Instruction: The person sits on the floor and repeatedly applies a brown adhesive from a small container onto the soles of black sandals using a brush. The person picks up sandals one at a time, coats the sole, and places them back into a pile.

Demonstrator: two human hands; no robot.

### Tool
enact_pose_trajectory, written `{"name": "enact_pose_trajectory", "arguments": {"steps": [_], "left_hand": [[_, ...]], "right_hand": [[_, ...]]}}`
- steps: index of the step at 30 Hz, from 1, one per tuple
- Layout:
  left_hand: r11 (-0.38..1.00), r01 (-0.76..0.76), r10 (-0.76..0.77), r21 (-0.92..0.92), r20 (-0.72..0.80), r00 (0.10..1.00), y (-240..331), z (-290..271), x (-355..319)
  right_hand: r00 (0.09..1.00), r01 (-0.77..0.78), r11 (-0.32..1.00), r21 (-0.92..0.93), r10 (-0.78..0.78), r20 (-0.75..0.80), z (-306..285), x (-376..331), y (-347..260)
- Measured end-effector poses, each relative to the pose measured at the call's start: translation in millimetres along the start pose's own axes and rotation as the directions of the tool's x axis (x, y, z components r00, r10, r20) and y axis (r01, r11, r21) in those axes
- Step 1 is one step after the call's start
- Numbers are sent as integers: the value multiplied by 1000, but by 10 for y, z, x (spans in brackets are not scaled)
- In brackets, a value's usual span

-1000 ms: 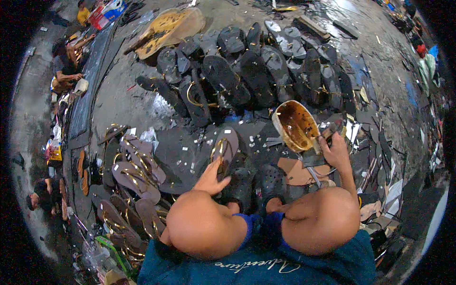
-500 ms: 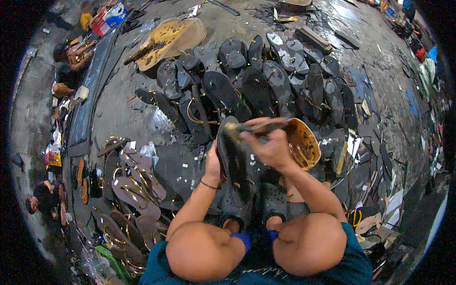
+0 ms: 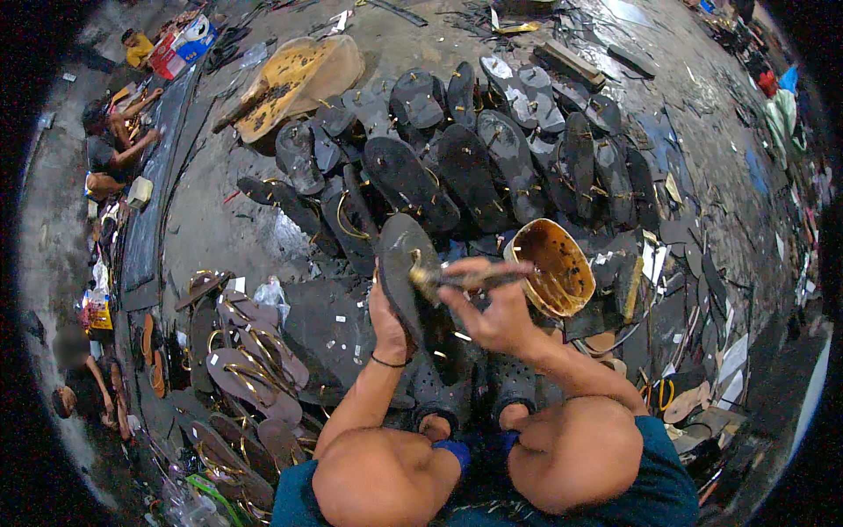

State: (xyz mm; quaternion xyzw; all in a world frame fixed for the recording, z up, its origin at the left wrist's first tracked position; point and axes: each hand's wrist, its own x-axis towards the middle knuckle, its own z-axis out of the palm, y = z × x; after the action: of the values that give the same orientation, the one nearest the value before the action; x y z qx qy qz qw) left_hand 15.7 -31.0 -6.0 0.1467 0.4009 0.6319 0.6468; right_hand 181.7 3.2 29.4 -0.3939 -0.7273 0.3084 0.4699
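A: left hand (image 3: pixel 389 325) state?
B: clamped on the sole (image 3: pixel 399 255), gripping its left edge. Fingers behind it hidden, can't tell how they sit. Black band (image 3: pixel 389 362) on that wrist.
A: sole position?
B: off the ground, tilted steeply, dark face turned up and right. In view it sits between the laid-out soles (image 3: pixel 474 180) and the clogs (image 3: pixel 512 378) on the person's feet.
A: right hand (image 3: pixel 499 318)?
B: closed round a brush (image 3: pixel 483 279), handle pointing right, bristles on the sole's face, upper half.
A: tub (image 3: pixel 562 308)?
B: just right of the right hand. Amber inside, dark specks. Handle end overlaps its rim in view; can't tell if they touch.
A: rest?
B: gold-strapped sandals (image 3: pixel 246 371) piled left of the left forearm. Larger yellowish tray (image 3: pixel 347 70) at far left, past the laid-out soles, dark blotches in it.
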Motion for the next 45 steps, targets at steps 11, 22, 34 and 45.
{"name": "enact_pose_trajectory", "arguments": {"steps": [11,22,34,45], "left_hand": [[989,144,-143,43,-39,989,45,-256,-21],[958,223,-251,-178,-151,956,318,-161,-640],[974,213,-201,83,-136,970,299,-227,255],[957,161,-177,-241,-47,983,287,-9,398]], "right_hand": [[662,-639,244,730,657,360,180,13,-45],[692,-664,452,595,672,263,4,35,-17],[958,-205,875,439,86,275,297,157,-384],[970,-236,959,157,222,104,203,104,-121]]}}
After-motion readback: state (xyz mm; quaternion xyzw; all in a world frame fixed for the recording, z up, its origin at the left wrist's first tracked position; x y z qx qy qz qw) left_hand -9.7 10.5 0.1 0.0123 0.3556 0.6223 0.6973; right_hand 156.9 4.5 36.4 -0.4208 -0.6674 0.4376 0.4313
